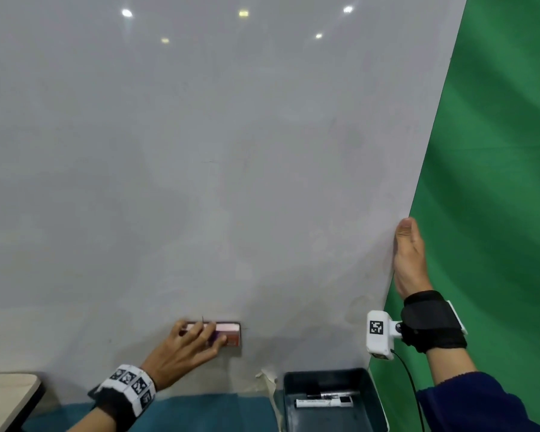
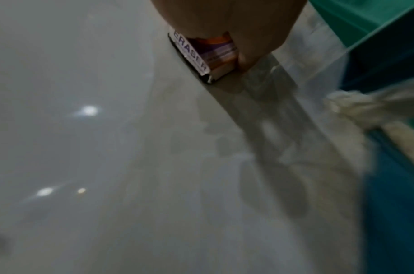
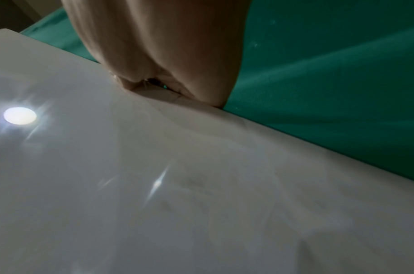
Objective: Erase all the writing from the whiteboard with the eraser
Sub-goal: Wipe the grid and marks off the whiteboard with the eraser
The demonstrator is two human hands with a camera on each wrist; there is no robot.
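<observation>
The whiteboard (image 1: 200, 151) fills most of the head view and shows only faint grey smears and a tiny dark mark near its middle. Low on the board, my left hand (image 1: 194, 341) grips the eraser (image 1: 231, 333), a small block with an orange and purple label, and holds it flat against the surface. In the left wrist view the eraser (image 2: 201, 55) shows the word ERASER, with its dark pad on the board (image 2: 107, 148). My right hand (image 1: 407, 257) holds the board's right edge, thumb on the front face, fingers hidden behind. The right wrist view shows that hand (image 3: 168, 61) on the board edge (image 3: 271, 128).
A dark tray (image 1: 374, 397) below the board's right corner holds two markers (image 1: 323, 403). Crumpled tape (image 1: 267, 380) hangs at the board's bottom edge. A green cloth (image 1: 496, 151) hangs to the right. A beige table corner (image 1: 7, 391) sits at lower left, above a blue floor (image 1: 215, 413).
</observation>
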